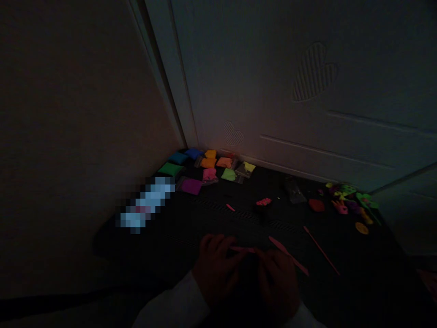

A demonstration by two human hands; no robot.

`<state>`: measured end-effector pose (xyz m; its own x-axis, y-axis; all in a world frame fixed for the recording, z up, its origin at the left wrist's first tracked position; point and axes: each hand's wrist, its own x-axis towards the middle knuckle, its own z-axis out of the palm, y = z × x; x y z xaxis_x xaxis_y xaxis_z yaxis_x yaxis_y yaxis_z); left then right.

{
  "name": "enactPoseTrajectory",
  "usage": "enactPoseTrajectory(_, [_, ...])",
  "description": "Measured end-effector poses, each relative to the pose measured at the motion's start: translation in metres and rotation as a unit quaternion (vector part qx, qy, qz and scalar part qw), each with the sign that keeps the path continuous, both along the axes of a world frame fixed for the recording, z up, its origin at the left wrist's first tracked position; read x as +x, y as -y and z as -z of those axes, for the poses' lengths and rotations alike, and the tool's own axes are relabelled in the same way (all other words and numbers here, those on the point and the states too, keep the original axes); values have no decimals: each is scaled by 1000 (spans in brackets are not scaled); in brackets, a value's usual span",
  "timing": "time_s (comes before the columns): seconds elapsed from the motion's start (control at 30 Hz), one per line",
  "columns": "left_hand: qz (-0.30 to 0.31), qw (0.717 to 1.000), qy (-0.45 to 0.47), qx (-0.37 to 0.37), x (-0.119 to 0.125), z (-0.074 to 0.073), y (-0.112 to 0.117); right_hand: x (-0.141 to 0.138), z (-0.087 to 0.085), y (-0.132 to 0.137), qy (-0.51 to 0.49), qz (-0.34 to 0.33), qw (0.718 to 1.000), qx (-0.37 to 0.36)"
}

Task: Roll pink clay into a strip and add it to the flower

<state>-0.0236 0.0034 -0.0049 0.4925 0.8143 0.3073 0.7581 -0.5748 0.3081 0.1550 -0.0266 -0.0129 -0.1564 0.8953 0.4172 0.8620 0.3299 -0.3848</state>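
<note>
In the dim light a thin pink strip (243,249), which looks like modelling clay, stretches between my two hands. My left hand (215,269) is closed with thumb and fingertips on its left part. The fingertips of my right hand (278,278) pinch its right end. Just beyond my right hand lies a flat pink modelling tool (287,254) with pointed ends. A thin pink stick tool (321,249) rests farther right. Ahead of my hands are a small pink piece (230,207) and a dark object topped with a pink speckled mass (263,202).
Several bags of coloured clay, such as a purple bag (191,186) and a green bag (171,169), line the back left. A bright, blurred-out panel (150,205) is at the left edge. Colourful small figures (341,207) and a red piece (316,205) sit at right. A pale panel (259,82) rises behind.
</note>
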Motion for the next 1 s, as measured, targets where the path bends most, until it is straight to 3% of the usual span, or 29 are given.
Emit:
enactPoseTrajectory(0.17, [16, 1000, -22, -12, 0, -2, 0, 2, 1, -2, -4, -1, 1000, -22])
enactPoseTrajectory(0.33, [15, 999, -36, -17, 4, -6, 1, 5, -1, -5, -11, 39, 999, -30])
enactPoseTrajectory(0.6, [22, 998, -49, 37, 6, -4, 1, -5, -11, -4, 110, 67, 990, -59])
enactPoseTrajectory(0.8, [18, 998, -33, 44, 11, -3, -1, -8, -16, -4, 117, 84, 987, -70])
enactPoseTrajectory(0.9, [0, 999, 18, 36, 6, -3, -5, -5, -14, -4, 111, 90, 988, -67])
enactPoseTrajectory(1.0, [-67, 993, 77, 58, -9, -3, -11, -2, -13, -3, 105, 92, 988, -64])
